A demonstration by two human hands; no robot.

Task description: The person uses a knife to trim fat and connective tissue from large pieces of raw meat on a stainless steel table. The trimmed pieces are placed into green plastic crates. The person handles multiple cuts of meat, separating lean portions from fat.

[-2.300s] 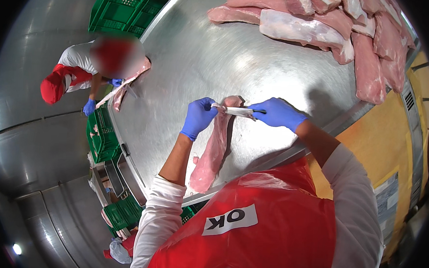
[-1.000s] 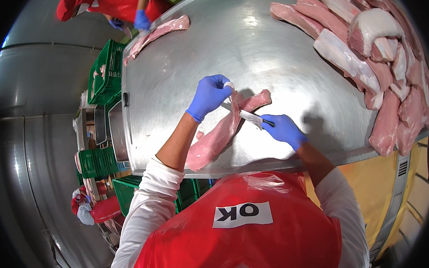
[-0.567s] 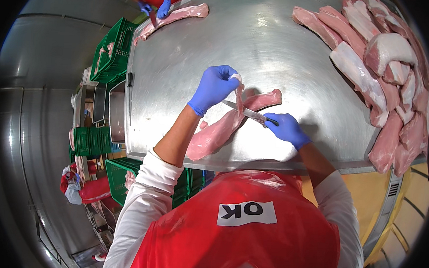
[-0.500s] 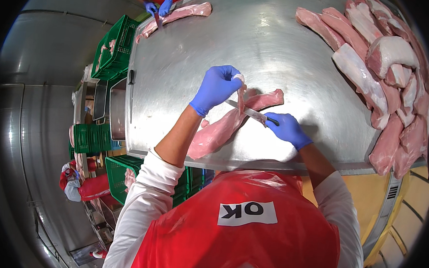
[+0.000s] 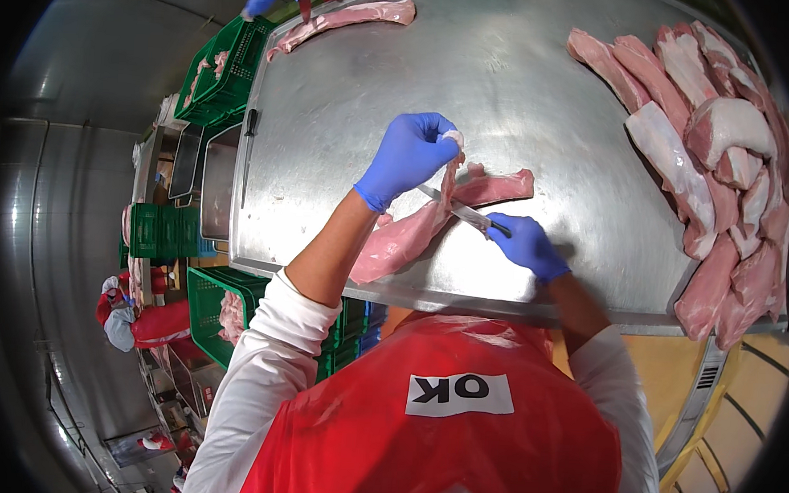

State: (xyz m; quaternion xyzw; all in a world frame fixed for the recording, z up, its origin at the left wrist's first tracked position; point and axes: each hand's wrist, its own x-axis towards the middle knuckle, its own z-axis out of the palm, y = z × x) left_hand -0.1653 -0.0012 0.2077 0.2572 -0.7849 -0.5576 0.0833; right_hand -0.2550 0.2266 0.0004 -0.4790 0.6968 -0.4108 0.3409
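Note:
A long pink strip of meat (image 5: 399,245) lies aslant on the metal table in front of me. My left hand (image 5: 411,158), in a blue glove, pinches a pale flap of meat (image 5: 449,180) and holds it up from the strip. In my right hand (image 5: 530,246), also gloved in blue, is a knife (image 5: 469,216) with a dark handle. Its blade points left and passes against the base of the raised flap; the flap hides part of the blade.
Many meat pieces (image 5: 726,130) are heaped at the right of the metal table (image 5: 331,91). A co-worker's gloved hand (image 5: 263,0) is at the far left, near another meat strip (image 5: 353,17). Green crates (image 5: 230,68) stand along the left edge. A dark-handled tool (image 5: 251,123) lies on that edge.
My left hand still holds the flap raised, and the knife has barely moved against it. The co-worker's hand has moved left off the far strip. The whole view has shifted slightly.

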